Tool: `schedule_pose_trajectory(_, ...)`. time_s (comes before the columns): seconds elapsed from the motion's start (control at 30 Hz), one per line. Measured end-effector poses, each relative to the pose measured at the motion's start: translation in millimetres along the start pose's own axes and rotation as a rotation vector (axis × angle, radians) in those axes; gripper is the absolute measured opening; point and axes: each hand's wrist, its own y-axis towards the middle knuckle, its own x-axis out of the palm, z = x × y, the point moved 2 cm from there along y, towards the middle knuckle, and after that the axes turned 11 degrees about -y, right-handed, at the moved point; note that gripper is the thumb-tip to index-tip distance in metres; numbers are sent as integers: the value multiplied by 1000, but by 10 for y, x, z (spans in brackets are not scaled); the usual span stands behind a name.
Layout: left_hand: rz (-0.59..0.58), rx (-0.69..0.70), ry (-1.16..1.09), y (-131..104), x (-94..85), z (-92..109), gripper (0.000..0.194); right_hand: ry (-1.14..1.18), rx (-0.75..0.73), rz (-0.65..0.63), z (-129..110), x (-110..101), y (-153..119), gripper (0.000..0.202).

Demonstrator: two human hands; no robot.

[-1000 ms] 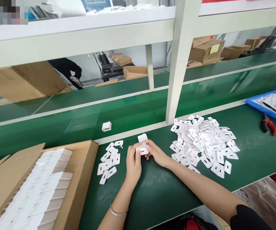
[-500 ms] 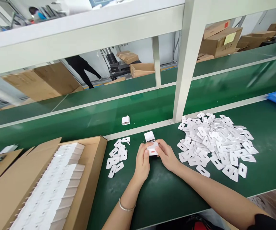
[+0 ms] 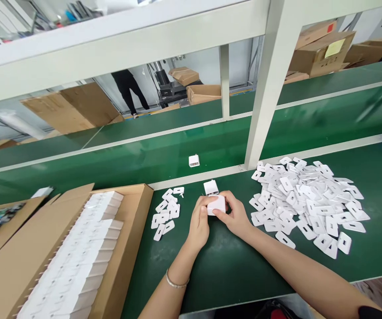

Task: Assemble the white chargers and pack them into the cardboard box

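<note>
We are pinching a white casing (image 3: 216, 205) between our left hand (image 3: 200, 221) and right hand (image 3: 237, 217), fingers and thumbs closing around its sides, and keeping it over the green bench (image 3: 244, 270), just on our side of a second casing (image 3: 210, 186). To our right a large heap of slotted white plates (image 3: 305, 199) is lying; to our left a smaller cluster (image 3: 167, 209) is sitting beside an open carton (image 3: 136, 239).

Casing (image 3: 216, 204) between carton (image 3: 131, 248) and plate pile (image 3: 306, 199)
</note>
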Motion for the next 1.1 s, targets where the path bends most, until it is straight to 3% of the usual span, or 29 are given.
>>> schedule_pose_trajectory(0.13, -15, 97, 13, -10, 5, -21, 49, -46, -65, 20, -40, -37, -18, 30)
schedule_pose_trajectory(0.3, 55, 146, 56, -36, 29, -27, 43, -63, -130, 13, -28, -18, -42, 28)
schedule_pose_trajectory(0.5, 49, -55, -22, 40, -37, -56, 44, -255, -169, -40, 8, -15, -3, 23)
schedule_pose_trajectory(0.57, 21, -135, -32, 69, -56, -74, 42, -345, -234, -48, 2, 7, -1, 29)
schedule_pose_trajectory(0.7, 15, -243, 104, 114, -86, -81, 57, -581, -324, -39, -106, 56, -33, 48)
schedule_pose_trajectory(0.83, 173, -250, 128, 171, -199, -20, 49, -917, -91, -52, -298, -71, -67, 58)
schedule_pose_trajectory(0.97, 405, -206, 55, 264, -449, 100, 48, -1122, 262, -334, -336, -330, -60, 40)
schedule_pose_trajectory(1.03, 479, -212, 74, 315, -652, 163, 50, -1160, 348, -486, -288, -419, -32, 39)
schedule_pose_trajectory(1.1, 509, -232, 172, 359, -929, 230, 50, -1151, 365, -561, -234, -454, 9, 38)
